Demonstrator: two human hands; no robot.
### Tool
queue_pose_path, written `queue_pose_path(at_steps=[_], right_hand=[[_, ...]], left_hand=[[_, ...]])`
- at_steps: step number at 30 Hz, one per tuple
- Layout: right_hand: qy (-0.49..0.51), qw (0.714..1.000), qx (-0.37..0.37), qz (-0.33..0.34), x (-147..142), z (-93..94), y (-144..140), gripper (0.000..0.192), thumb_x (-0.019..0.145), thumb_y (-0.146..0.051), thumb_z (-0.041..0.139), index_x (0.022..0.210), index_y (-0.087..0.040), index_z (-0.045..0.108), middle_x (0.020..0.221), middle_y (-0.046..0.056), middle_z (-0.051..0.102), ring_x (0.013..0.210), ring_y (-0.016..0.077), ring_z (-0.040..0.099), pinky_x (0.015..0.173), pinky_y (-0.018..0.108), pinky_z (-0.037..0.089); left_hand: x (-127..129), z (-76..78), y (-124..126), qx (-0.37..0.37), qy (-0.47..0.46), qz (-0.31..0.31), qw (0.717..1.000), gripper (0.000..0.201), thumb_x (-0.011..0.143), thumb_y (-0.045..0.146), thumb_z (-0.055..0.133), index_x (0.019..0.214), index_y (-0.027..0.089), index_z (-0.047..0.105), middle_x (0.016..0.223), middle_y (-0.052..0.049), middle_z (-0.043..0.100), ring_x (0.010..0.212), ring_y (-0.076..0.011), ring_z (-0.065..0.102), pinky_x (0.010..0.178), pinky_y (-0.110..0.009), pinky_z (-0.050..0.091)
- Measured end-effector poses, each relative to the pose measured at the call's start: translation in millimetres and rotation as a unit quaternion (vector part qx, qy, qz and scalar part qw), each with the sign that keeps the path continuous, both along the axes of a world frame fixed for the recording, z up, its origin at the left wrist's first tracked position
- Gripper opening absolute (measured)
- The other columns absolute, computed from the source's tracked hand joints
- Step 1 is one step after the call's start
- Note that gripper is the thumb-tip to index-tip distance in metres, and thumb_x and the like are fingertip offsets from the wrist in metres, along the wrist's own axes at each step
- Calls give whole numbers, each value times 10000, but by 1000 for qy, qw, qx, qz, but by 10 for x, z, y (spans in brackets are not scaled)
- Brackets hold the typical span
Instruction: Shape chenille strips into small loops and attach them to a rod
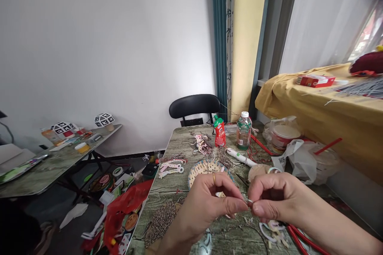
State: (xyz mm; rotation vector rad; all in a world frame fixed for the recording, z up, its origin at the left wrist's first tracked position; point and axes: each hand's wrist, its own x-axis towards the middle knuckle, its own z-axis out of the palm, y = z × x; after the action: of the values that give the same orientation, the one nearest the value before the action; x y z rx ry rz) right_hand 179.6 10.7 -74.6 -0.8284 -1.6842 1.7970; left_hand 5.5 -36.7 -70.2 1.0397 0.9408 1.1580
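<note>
My left hand [221, 197] and my right hand [275, 196] meet above the table, each closed in a pinch. Between their fingertips is a small pale piece [249, 202], mostly hidden, so its kind cannot be made out. Behind my left hand stands a round woven basket [195, 172] with a blue-laced rim. A bundle of mottled brown yarn [164, 220] lies beside my left forearm. Pale curved plastic pieces [273, 232] lie below my right hand, next to red handles [301, 239] of a tool partly out of view. Pastel chain-like strips [172, 166] rest near the table's left edge.
A red pouch with a green cap [220, 132] and a clear bottle [243, 132] stand at the back. Plastic-wrapped tubs [283, 135] sit at the right. A black chair [194, 105] is behind the table [179, 137]. Clutter, including a red bag [128, 203], covers the floor left.
</note>
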Motion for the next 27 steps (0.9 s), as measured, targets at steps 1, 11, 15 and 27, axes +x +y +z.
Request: queue_pose_path(at_steps=[1,11,15,27], right_hand=[[13,1000,-22,12,4,13,-14,157,618,-284,781,584,-182,666,498,-44,570,474,68,459,462,173,342],[94,985,-140,35,21,107,-185,169,646,-307,775,622,-163,691,598,20,679,511,87,585,507,178,450],[119,981,-145,40,26,85,-215,176,660,-312,772,636,-163,683,611,12,666,535,85,572,530,179,443],[131,987,-78,-50,-12,35,-331,168,742,-326,705,658,-189,658,607,-27,595,605,85,490,578,177,376]], left_hand=[[-7,10,-12,-22,-23,-20,999,64,586,131,744,566,159,690,588,3,553,510,-80,485,456,-185,397],[-1,15,-136,-113,-157,-82,978,83,690,171,673,644,111,708,581,-47,649,489,-88,588,470,-175,446],[45,-15,-138,-123,-171,-96,973,102,667,220,707,658,121,681,578,-44,639,475,-92,578,447,-178,441],[154,27,-289,237,340,133,900,184,842,207,458,724,162,593,716,-60,618,725,-184,556,653,-303,415]])
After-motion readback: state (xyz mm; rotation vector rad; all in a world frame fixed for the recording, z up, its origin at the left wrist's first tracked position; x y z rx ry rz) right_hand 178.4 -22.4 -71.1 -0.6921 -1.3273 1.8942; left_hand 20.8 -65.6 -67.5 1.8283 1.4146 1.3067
